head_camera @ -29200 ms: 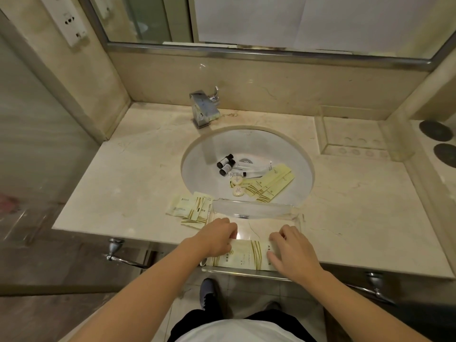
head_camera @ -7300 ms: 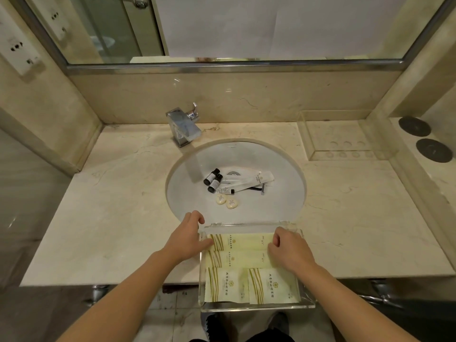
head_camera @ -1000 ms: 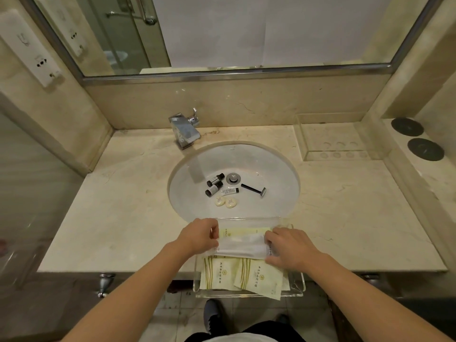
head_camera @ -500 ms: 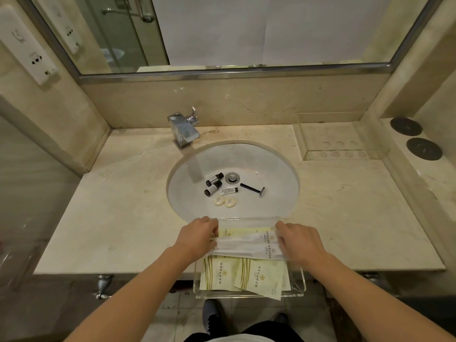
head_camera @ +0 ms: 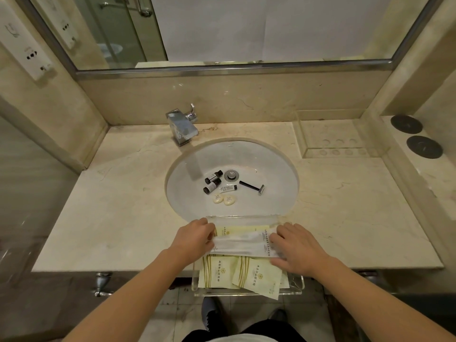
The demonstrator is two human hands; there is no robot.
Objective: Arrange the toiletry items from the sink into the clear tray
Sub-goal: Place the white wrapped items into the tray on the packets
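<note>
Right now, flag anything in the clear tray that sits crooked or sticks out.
One pale yellow square packet lies tilted at the clear acrylic tray's near end, its corner poking over the front rim. The tray itself overhangs the marble counter edge.

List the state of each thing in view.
Tray: overhangs counter edge, part filled.
White packet: flat across tray, both hands on it.
Left hand: holds packet end.
Right hand: presses other end.
Razor: lying in sink.
Bottles: on their sides.
Soaps: in sink.

head view, looking down, close.
</note>
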